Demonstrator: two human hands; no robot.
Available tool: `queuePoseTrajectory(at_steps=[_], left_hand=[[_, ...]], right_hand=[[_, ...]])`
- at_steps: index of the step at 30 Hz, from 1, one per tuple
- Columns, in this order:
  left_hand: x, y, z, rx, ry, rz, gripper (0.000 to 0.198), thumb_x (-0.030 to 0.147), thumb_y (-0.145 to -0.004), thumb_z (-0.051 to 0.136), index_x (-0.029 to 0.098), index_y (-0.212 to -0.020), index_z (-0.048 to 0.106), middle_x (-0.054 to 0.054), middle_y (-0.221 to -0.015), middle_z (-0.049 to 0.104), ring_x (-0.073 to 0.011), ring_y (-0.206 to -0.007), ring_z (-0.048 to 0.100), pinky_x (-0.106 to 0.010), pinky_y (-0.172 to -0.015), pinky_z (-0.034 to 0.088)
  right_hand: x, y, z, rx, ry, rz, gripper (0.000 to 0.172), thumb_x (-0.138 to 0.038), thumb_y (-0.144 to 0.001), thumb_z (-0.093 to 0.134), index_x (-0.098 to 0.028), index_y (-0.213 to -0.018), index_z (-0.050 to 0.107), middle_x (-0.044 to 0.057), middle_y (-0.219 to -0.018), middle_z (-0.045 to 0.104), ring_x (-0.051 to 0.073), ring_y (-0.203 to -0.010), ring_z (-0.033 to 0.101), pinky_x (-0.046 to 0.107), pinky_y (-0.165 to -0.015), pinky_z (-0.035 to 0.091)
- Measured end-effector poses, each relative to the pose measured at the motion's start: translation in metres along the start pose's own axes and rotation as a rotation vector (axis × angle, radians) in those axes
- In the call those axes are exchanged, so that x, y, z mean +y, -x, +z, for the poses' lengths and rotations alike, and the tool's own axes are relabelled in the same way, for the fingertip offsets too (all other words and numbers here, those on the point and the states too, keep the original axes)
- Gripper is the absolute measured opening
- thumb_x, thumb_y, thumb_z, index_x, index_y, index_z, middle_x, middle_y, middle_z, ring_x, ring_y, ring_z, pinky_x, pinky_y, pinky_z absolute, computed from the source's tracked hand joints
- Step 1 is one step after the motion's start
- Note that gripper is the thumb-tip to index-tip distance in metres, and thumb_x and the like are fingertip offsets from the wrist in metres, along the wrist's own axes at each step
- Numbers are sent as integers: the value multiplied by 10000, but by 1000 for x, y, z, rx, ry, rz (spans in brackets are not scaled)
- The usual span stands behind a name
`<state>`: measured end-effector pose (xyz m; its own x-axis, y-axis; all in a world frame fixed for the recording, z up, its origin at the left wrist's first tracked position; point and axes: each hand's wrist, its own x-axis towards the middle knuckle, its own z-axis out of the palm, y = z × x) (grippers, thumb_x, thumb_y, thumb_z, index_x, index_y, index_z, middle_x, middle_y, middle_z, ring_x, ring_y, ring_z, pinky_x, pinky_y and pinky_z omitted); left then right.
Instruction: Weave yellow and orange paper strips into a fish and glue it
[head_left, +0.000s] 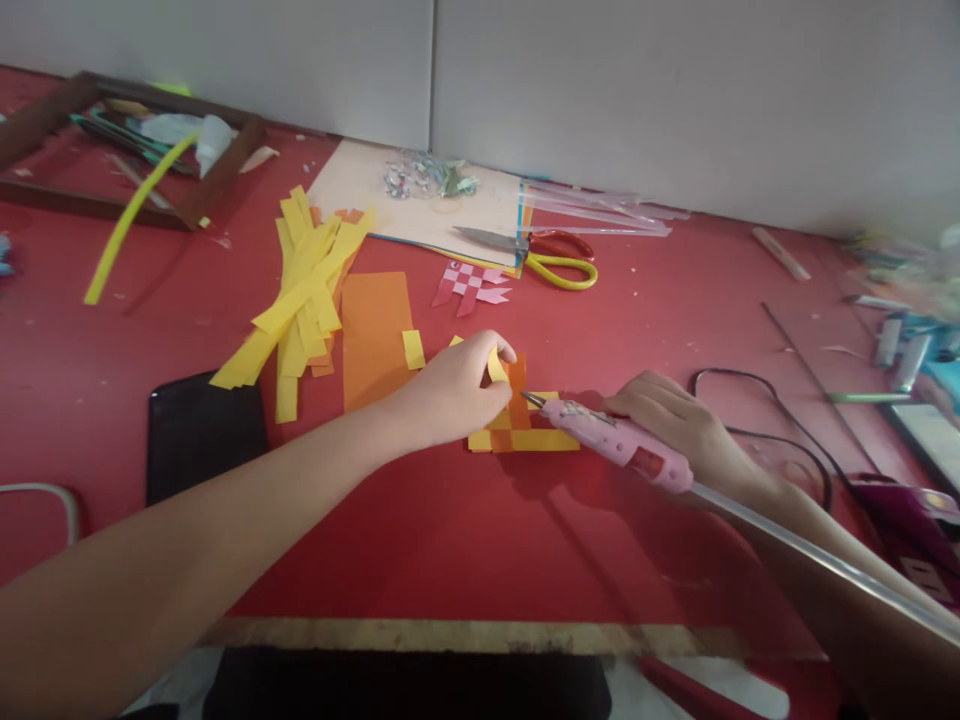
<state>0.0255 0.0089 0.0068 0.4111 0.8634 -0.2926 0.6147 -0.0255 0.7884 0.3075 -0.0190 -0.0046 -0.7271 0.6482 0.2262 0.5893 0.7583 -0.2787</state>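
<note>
My right hand is closed around a pink hot glue gun, whose metal tip points left at the paper strips. A long clear glue stick sticks out of its back end. My left hand pinches a yellow paper strip, bending it up beside an upright orange strip. These strips cross in a small woven piece, with a yellow strip running along its lower edge. Part of the weave is hidden behind my left fingers.
Behind lie a pink checkered paper fish, scissors and clear glue sticks. To the left are piled yellow strips, an orange sheet, a black phone-like slab and a wooden frame. A black cord loops at right.
</note>
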Motion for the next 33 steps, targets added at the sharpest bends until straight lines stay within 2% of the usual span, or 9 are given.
queuePoseTrajectory(at_steps=[4, 9, 15, 19, 22, 24, 28, 31, 33], left_hand=[[-2, 1, 0, -2, 18, 29, 273, 273, -845, 489, 248, -1115, 523, -5, -862, 630, -151, -647, 573, -258, -523, 418], [-3, 2, -1, 5, 28, 41, 281, 287, -849, 482, 260, -1126, 522, -12, -947, 638, -153, -689, 580, -256, -542, 425], [-2, 2, -1, 3, 47, 20, 277, 273, -827, 504, 249, -1102, 512, -9, -868, 611, -140, -613, 547, -246, -484, 386], [-2, 1, 0, 13, 55, 39, 261, 269, -822, 508, 250, -1083, 512, -9, -866, 604, -145, -631, 554, -248, -484, 390], [-3, 0, 2, 15, 66, 38, 267, 271, -815, 517, 249, -1081, 514, -2, -824, 595, -151, -623, 554, -263, -499, 402], [-4, 0, 3, 1, 82, 31, 289, 272, -806, 527, 247, -1093, 507, 1, -804, 592, -148, -591, 544, -278, -508, 409], [-6, 0, 6, -23, 156, 71, 353, 227, -758, 554, 230, -1104, 483, -44, -988, 605, -147, -663, 561, -318, -594, 468], [-10, 0, 9, -30, 244, 128, 395, 169, -715, 565, 219, -1084, 435, -59, -1009, 574, -167, -794, 576, -342, -693, 507], [-12, 0, 11, -29, 282, 150, 428, 134, -698, 568, 221, -1079, 396, -53, -989, 558, -165, -812, 572, -343, -711, 514]], right_hand=[[-5, -4, -1, 72, -30, 37, 199, -203, -856, 528, -234, -1049, 562, 49, -813, 614, 203, -679, 559, 331, -605, 431], [-5, -6, -5, 71, -69, 116, 168, -249, -859, 517, -223, -1016, 570, 41, -810, 600, 186, -673, 572, 313, -589, 426], [-3, -7, -8, 62, -59, 93, 161, -279, -863, 512, -205, -991, 577, 37, -800, 600, 167, -663, 566, 302, -590, 440], [-4, -6, -7, 118, -56, 184, 151, -271, -870, 512, -223, -997, 578, 34, -797, 632, 171, -654, 593, 297, -580, 447], [2, -3, -7, 131, 60, 251, 200, -199, -848, 523, -226, -1041, 570, 37, -822, 677, 173, -652, 623, 288, -578, 444], [11, -1, -8, 78, 163, 234, 274, -185, -828, 536, -210, -1100, 565, 67, -891, 707, 209, -721, 650, 317, -634, 455], [33, 5, -12, -88, 324, 258, 405, -63, -767, 469, -166, -1150, 549, 130, -989, 697, 267, -906, 644, 416, -843, 424], [48, 11, -16, -164, 341, 298, 417, -38, -754, 442, -172, -1127, 573, 132, -998, 677, 256, -962, 619, 416, -894, 397], [56, 15, -20, -199, 333, 317, 436, -41, -752, 442, -186, -1134, 594, 130, -1031, 674, 260, -1009, 600, 416, -909, 388]])
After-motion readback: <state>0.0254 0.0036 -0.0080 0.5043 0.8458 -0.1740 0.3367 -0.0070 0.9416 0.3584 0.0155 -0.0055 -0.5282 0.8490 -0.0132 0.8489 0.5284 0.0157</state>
